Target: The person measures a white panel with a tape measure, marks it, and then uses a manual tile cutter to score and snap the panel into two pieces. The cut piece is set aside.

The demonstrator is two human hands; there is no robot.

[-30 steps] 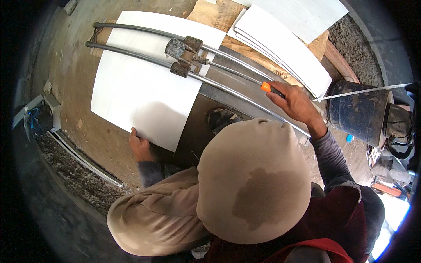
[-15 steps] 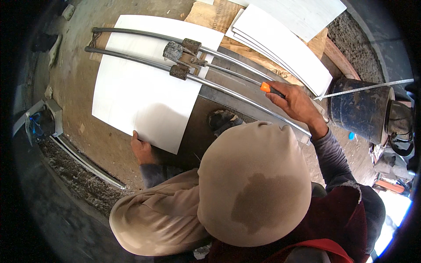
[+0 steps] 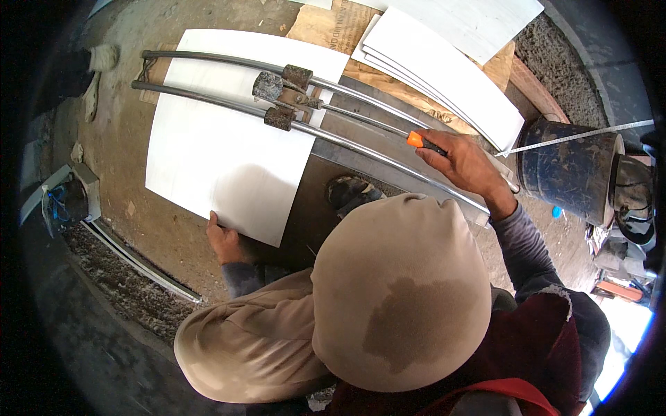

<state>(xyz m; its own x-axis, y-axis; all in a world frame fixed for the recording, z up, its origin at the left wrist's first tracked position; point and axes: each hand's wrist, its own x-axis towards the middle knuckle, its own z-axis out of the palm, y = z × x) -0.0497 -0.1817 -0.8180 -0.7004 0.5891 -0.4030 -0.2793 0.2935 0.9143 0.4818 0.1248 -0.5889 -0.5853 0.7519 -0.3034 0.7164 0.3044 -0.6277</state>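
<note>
A large white tile (image 3: 201, 145) lies under the twin metal rails of a manual tile cutter (image 3: 374, 150). My left hand (image 3: 223, 239) grips the tile's near edge, thumb on top and the other fingers hidden beneath. To the right, my right hand (image 3: 468, 165) is wrapped round the cutter's black handle with an orange tip (image 3: 415, 139). A rod joins that handle to the worn sliding carriage (image 3: 279, 118), which sits over the tile near its right edge. A beige cloth head covering (image 3: 402, 291) fills the lower middle of the view.
Several white tiles (image 3: 437, 62) are stacked on brown cardboard (image 3: 333, 24) at the far right. A dark blue drum (image 3: 565, 166) stands beyond my right hand, with a measuring tape (image 3: 583, 141) in front of it. Another person's foot (image 3: 103, 58) is at the far left.
The other person's foot and dark trouser leg have come further into view at the far left. The whole view has shifted slightly; both my hands keep their grips.
</note>
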